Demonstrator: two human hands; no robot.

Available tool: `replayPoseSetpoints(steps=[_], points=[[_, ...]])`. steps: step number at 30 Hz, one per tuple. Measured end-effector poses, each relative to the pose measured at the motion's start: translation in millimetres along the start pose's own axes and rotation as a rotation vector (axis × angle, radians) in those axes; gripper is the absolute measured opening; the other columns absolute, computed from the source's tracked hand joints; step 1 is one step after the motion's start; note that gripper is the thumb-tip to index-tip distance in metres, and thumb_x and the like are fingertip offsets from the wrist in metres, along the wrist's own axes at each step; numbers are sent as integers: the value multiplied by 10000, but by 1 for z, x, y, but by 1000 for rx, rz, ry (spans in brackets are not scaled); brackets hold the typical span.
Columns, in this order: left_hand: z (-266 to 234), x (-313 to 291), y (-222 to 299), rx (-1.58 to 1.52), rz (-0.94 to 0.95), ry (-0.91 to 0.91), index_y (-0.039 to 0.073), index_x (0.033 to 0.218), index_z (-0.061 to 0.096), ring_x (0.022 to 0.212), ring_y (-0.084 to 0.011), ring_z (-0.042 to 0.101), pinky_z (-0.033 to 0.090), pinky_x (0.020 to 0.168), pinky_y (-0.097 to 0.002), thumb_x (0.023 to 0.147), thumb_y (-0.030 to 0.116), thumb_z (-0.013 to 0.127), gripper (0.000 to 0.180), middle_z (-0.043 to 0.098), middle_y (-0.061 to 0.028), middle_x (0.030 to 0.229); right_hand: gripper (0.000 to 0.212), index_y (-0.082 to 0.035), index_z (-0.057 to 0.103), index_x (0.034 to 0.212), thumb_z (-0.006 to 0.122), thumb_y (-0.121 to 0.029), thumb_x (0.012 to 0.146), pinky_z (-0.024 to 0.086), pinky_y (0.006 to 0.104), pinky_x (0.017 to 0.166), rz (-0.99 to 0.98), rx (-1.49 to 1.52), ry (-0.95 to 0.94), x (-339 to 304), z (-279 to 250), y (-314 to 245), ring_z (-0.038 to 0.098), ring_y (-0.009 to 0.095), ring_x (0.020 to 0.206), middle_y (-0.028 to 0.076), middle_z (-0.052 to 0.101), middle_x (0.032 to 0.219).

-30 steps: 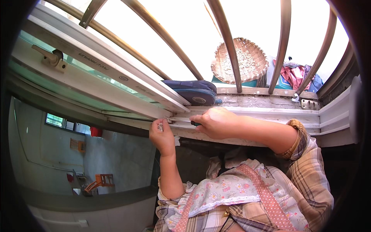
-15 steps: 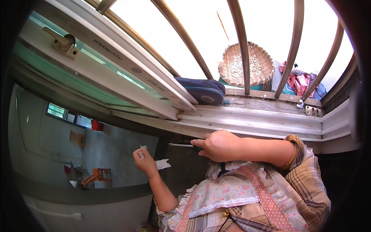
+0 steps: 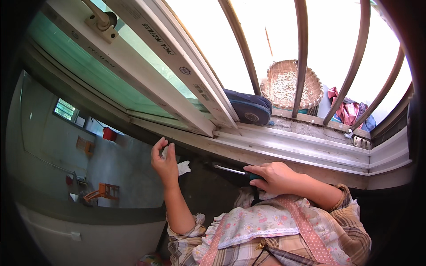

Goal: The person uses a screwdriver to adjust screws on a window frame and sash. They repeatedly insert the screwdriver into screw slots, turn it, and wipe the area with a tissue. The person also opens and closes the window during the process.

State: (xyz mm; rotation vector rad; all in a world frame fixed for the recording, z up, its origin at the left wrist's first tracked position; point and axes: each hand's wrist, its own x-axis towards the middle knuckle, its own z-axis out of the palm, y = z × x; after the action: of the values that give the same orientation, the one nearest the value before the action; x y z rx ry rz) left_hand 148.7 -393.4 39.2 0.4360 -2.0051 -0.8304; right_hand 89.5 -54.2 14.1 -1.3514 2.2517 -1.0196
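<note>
My right hand (image 3: 278,178) is closed around the dark teal handle of a screwdriver (image 3: 227,169). Its bare metal shaft points left, just below the window sill (image 3: 284,162). Raised further left, my left hand (image 3: 165,167) has its fingers bent together, with a bit of crumpled white tissue (image 3: 164,153) showing between them. A second white scrap (image 3: 183,167) shows beside the left wrist; whether it joins the tissue in the fingers I cannot tell. The area around the screwdriver's tip is too dark to make out.
A white sliding window frame (image 3: 177,66) with a handle (image 3: 102,20) stands at upper left. Metal bars (image 3: 301,57) cross the opening. Beyond them are a woven basket (image 3: 277,71) of pale pieces, a dark blue case (image 3: 249,108) and bundled cloths (image 3: 348,111). A wooden chair (image 3: 106,190) stands lower left.
My right hand has moved right and slightly down with the screwdriver, whose shaft and handle now show more. My left hand has risen a little and turned more upright. The whole view has shifted.
</note>
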Motion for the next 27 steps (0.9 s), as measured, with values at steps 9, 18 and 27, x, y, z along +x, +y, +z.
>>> replayPoseSetpoints(steps=[9, 18, 27], points=[[69, 38, 45, 62, 42, -139, -26, 1110, 547, 917, -256, 623, 540, 845, -360, 799, 241, 835, 501, 610, -151, 1034, 505, -7, 584, 1286, 739, -151, 828, 553, 390, 664, -4, -106, 554, -106, -16, 28, 674, 341, 756, 182, 678, 942], [74, 35, 59, 107, 67, -36, -2, 1015, 555, 863, -264, 611, 517, 781, -388, 758, 259, 851, 471, 601, -124, 956, 497, 39, 587, 1263, 706, -86, 797, 525, 383, 665, -69, -74, 618, -136, -15, 53, 653, 339, 740, 200, 672, 943], [78, 18, 67, 39, 42, -36, 13, 977, 546, 786, -234, 590, 502, 724, -366, 734, 219, 856, 444, 598, -94, 899, 471, 51, 584, 1262, 695, -142, 847, 522, 374, 657, -95, -52, 598, -137, -20, 54, 644, 333, 719, 202, 663, 914]])
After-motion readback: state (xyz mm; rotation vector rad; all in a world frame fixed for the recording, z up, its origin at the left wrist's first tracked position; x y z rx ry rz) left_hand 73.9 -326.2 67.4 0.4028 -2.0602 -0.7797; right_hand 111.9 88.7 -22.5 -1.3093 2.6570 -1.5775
